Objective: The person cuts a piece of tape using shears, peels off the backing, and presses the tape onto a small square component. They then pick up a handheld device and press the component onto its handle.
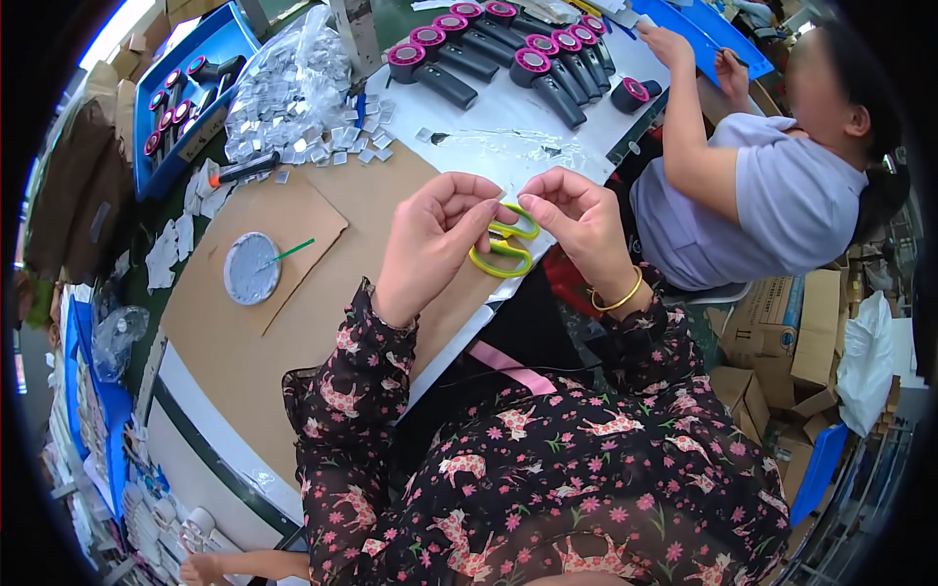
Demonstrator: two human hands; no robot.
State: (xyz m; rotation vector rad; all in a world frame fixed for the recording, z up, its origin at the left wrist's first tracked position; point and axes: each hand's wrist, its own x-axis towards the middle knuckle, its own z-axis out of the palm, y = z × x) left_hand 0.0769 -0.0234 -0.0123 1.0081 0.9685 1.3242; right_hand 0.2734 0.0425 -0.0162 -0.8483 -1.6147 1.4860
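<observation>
My left hand point(442, 239) and my right hand point(583, 230) are raised close together over the table's edge. Fingertips on both are pinched, thumb against index finger; whatever they hold is too small to make out. Between and just behind them are scissors point(526, 264) with yellow-green handles, partly covered by the left fingers. To the left, a round dish of grey paste point(251, 269) with a thin green stick point(295, 250) rests on a cardboard piece point(305, 217). Beyond it, small square clear pieces point(340, 139) spill from a plastic bag point(285, 83).
Several dark hair dryers with pink rings point(445, 84) lie at the back of the table; more fill a blue bin point(208, 132) at the far left. An orange-and-black tool point(244, 169) lies near the bag. A co-worker point(747, 200) sits at right, beside cardboard boxes point(767, 317).
</observation>
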